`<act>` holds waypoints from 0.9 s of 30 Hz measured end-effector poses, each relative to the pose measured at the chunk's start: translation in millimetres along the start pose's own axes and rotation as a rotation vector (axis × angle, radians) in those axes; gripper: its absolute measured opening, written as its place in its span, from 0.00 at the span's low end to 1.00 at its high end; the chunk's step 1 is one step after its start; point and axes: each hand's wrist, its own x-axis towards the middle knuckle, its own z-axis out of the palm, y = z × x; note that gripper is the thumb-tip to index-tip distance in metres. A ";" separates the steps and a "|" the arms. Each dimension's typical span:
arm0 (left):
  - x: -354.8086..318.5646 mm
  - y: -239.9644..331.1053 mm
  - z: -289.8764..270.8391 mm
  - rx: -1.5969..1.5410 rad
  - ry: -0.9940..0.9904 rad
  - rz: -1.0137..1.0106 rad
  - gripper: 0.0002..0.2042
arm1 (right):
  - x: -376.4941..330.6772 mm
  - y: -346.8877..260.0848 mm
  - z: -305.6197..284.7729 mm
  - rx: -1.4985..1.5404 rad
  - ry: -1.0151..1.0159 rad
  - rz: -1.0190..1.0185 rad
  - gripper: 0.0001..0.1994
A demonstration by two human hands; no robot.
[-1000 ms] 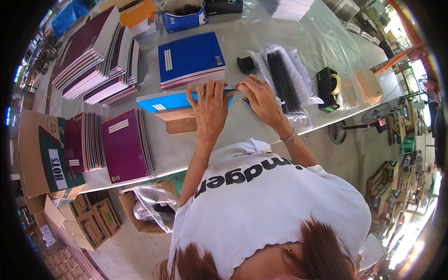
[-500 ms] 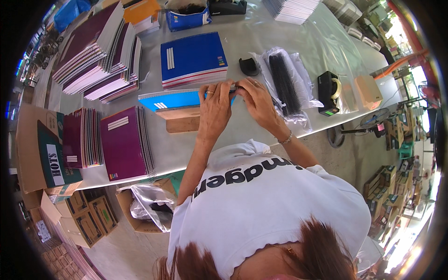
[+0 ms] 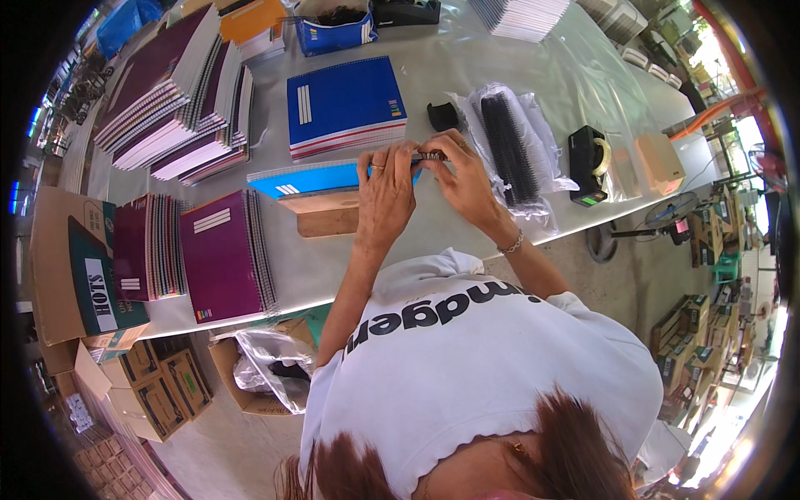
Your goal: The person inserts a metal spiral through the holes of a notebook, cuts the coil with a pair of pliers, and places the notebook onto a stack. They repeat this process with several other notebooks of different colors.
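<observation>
A light blue notebook [image 3: 325,180] stands on edge against a small wooden stand [image 3: 327,222] at the near side of the table. My left hand [image 3: 387,187] is closed over its right end, fingers bent across the top edge. Beside it, my right hand [image 3: 460,185] pinches a short dark spiral coil [image 3: 431,156] at the notebook's upper right corner. How far the coil runs into the edge is hidden by my fingers. Just beyond lies a stack of dark blue notebooks [image 3: 343,96]. Right of my right hand, a bundle of black spiral coils [image 3: 508,150] rests on white plastic wrap.
Purple notebooks are piled at the far left [image 3: 154,71] and near left [image 3: 221,254]. A tape dispenser [image 3: 586,162] and a tan block [image 3: 658,164] stand at right. A black curved piece [image 3: 443,117] lies beyond my right hand. Cartons [image 3: 167,387] sit below the table.
My right hand's fingers have lifted and shifted slightly right, and more of the dark coil shows between the hands. The left hand and the notebook stay nearly in place.
</observation>
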 end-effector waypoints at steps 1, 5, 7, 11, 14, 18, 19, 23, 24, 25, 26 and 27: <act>0.3 1.2 0.0 0.001 0.002 -0.002 0.15 | 0.8 0.0 -0.8 -0.018 0.001 -0.022 0.06; -3.4 -0.1 0.2 -0.030 0.011 0.000 0.17 | 8.1 -0.6 -6.7 -0.052 -0.097 -0.071 0.07; -3.3 -2.3 0.1 -0.035 0.009 -0.018 0.17 | 6.2 -2.8 -5.7 0.045 -0.076 0.039 0.07; -1.6 -1.7 2.5 -0.037 0.033 -0.020 0.17 | 2.8 2.8 0.5 -0.010 -0.002 -0.028 0.07; -0.7 -0.4 2.3 -0.043 0.026 -0.017 0.17 | 2.7 0.2 1.7 -0.082 0.025 -0.075 0.07; 2.5 -1.1 0.8 -0.016 0.033 -0.022 0.16 | 9.0 -1.2 0.9 0.040 0.000 0.037 0.06; 3.7 -1.3 -0.5 -0.015 0.031 -0.018 0.16 | 11.9 -3.0 -3.7 0.058 -0.028 0.048 0.05; 1.8 -0.9 1.7 -0.028 0.026 -0.019 0.16 | 8.4 2.0 0.7 -0.133 -0.033 -0.063 0.06; 2.2 -0.2 1.5 -0.032 0.032 -0.013 0.16 | 8.9 3.2 0.7 -0.146 -0.045 -0.068 0.07; 3.0 0.7 1.1 -0.037 0.038 -0.008 0.16 | 9.2 4.7 -0.1 -0.159 -0.058 -0.074 0.07; 2.8 1.0 -0.2 -0.037 0.046 -0.006 0.16 | 10.0 4.5 -0.5 -0.168 -0.073 -0.083 0.08; 2.2 0.2 -0.5 -0.034 0.046 -0.002 0.16 | 10.7 2.9 -3.2 -0.078 -0.087 -0.046 0.07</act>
